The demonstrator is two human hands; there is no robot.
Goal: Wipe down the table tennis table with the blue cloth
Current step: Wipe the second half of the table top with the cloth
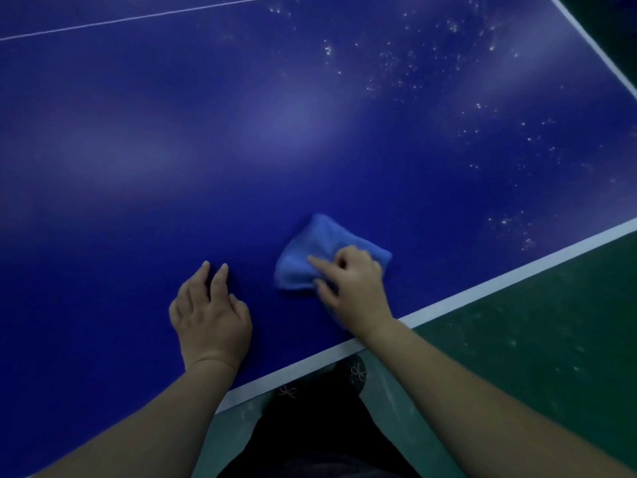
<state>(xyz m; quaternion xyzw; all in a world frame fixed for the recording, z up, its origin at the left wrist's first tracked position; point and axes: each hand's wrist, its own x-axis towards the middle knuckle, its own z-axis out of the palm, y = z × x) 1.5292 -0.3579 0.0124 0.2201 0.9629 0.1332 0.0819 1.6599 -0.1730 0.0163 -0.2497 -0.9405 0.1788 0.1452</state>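
A: How do the hands stand?

B: The right hand [355, 288] is on the blue cloth [320, 236]. Its fingers are curled into the bunched fabric, the forefinger lies stretched over the top, and the thumb comes against the near side. So it grips the cloth and holds it down on the surface [206, 150]. The left hand [210, 315] carries nothing. It rests palm down, fingers loose and a little spread, on the bare blue at 9 o'clock from the right one. The two hands are near but do not touch.

A: And where exactly is the cloth?

B: It comes out from under the right hand toward 11 o'clock. It is crumpled, a lighter blue than the surface, and a bit blurred at its left side. It sits just under the middle of the view, toward 6 o'clock.

A: What is around them?

B: A white edge band [482, 289] runs from 7 o'clock up to 3 o'clock, and the right wrist crosses it. Many small pale specks [396, 67] are scattered on the surface toward 1 and 2 o'clock; whether water or dust, I cannot tell. A thin white line [138, 18] passes at 11 o'clock. Beyond the band, at 4 o'clock, is a green floor [551, 339]. At 6 o'clock, between the forearms, is the person's dark clothing [310, 436].
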